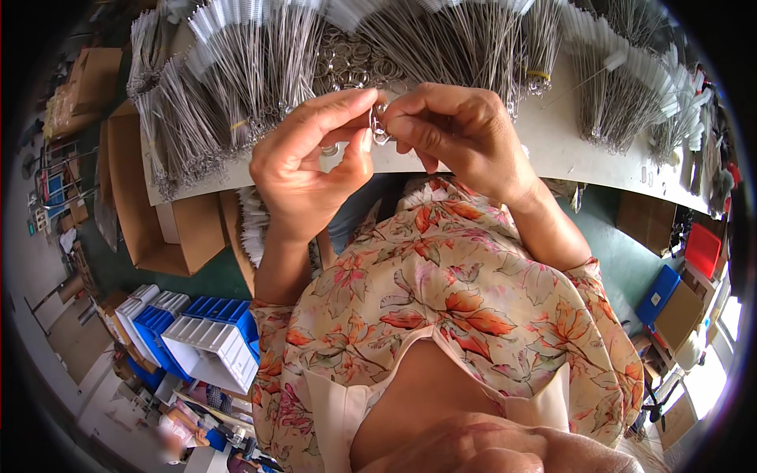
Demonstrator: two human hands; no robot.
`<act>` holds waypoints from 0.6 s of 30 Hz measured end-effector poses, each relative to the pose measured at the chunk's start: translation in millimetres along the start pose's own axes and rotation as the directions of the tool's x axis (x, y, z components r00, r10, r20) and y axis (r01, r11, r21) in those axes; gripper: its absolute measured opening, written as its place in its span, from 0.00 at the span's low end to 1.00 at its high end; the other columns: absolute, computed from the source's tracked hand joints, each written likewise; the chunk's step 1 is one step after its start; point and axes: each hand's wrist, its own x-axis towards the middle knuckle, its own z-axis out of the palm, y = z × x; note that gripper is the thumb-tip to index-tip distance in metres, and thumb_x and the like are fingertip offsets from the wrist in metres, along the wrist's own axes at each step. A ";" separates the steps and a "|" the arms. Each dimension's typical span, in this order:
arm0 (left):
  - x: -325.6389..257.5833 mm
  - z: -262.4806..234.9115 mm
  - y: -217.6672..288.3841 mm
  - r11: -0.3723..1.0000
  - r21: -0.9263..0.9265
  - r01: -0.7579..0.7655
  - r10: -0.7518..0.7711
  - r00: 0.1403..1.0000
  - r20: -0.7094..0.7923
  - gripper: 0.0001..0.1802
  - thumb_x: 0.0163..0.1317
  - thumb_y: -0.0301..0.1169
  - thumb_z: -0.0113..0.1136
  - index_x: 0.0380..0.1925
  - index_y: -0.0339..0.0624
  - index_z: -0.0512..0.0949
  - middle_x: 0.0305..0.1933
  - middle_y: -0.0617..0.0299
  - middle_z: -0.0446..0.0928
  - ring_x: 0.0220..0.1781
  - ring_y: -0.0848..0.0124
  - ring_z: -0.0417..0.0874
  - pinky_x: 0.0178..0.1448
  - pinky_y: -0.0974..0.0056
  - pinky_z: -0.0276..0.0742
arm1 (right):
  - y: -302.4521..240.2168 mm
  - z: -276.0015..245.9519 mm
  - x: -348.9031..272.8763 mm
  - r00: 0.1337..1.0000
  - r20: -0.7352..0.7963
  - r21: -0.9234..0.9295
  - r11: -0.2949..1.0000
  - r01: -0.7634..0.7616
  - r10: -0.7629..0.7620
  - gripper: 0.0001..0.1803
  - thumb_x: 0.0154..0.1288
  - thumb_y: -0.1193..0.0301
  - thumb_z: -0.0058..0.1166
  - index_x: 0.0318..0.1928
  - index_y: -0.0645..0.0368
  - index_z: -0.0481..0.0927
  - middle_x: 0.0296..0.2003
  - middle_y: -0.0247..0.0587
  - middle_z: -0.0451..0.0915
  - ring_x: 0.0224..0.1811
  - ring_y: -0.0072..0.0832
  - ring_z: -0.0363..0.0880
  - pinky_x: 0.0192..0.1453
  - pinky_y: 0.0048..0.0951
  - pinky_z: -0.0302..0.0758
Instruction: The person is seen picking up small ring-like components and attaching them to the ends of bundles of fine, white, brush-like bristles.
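A small metal ring (378,128) is held up between the two hands, in front of the chest and above the near edge of a white counter (579,160). By the left hand (315,162), the ring is gripped at its left side between thumb and forefinger; by the right hand (461,134), it is pinched at its right side, with the other fingers curled. Whether a second piece is hooked into it cannot be told, as the fingertips cover part of it. Beyond the hands, a pile of loose metal rings (355,63) is flanked by bundles of wire-handled brushes (256,51) with white bristles, some bound by a yellow tie (539,74). More brushes are gathered at the counter's right end. A floral blouse (441,303) is worn. At the left, an open cardboard box (130,193) is placed beside the counter, and white crates (206,329) and blue crates (226,310) are grouped farther back.
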 end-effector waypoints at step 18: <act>59.0 -119.7 -95.2 0.507 0.785 0.357 -0.224 0.934 -0.280 0.13 0.55 0.43 0.59 0.27 0.45 0.76 0.25 0.59 0.79 0.31 0.60 0.80 0.35 0.59 0.73 | 51.4 -5.0 63.9 0.717 0.211 -0.913 0.129 0.388 -0.664 0.12 0.45 0.81 0.51 0.33 0.57 0.77 0.30 0.37 0.75 0.32 0.30 0.76 0.32 0.27 0.78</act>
